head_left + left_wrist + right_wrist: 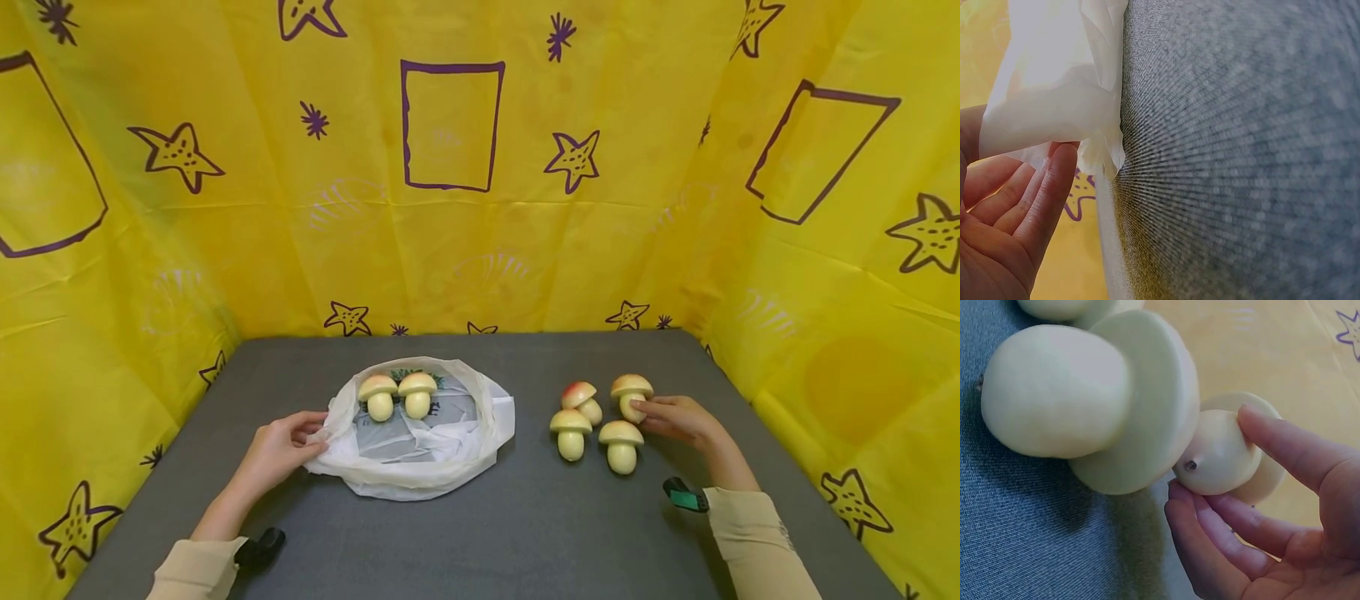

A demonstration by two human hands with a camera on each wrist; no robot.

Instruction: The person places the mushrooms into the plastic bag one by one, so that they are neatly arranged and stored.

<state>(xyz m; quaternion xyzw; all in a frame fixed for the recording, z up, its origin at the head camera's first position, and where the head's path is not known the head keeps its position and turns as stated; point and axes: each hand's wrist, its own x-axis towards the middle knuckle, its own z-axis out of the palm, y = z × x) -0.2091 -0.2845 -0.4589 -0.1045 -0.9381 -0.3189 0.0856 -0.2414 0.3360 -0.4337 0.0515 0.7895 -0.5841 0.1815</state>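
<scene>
A white plastic bag (405, 482) lies on the grey table with its mouth spread wide. Two toy mushrooms (417, 393) with pale stems and orange-tinted caps sit inside, toward its far side. My left hand (276, 450) pinches the bag's left rim between thumb and fingers; in the left wrist view the white plastic (1054, 94) hangs over the fingers. On the right, my right hand (686, 421) grips a toy mushroom (632, 387) by its stem. The right wrist view shows thumb and fingertips around that mushroom's stem (1216, 453), its small dark nub facing the camera.
Three more toy mushrooms stand close beside the held one: a red-capped one (579, 395) leaning, one at front left (571, 433) and one in front (621, 446). Yellow patterned cloth (457, 250) walls the table's back and sides.
</scene>
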